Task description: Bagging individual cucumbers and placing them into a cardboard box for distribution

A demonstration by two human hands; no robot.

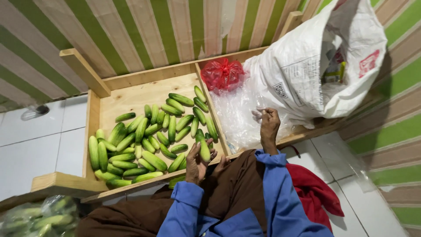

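My left hand (pixel 196 164) grips one green cucumber (pixel 204 149) upright at the front edge of a wooden crate (pixel 127 94). Several loose cucumbers (pixel 144 140) lie in the crate's left compartment. My right hand (pixel 268 125) pinches a clear plastic bag (pixel 237 116) that lies in the right compartment. Both arms wear blue sleeves.
A big white woven sack (pixel 302 66) stands open at the right. A red tied plastic bag (pixel 222 73) sits at the back of the right compartment. A clear bag of cucumbers (pixel 39 217) lies at the lower left. Red cloth (pixel 313 191) lies on the white tiled floor.
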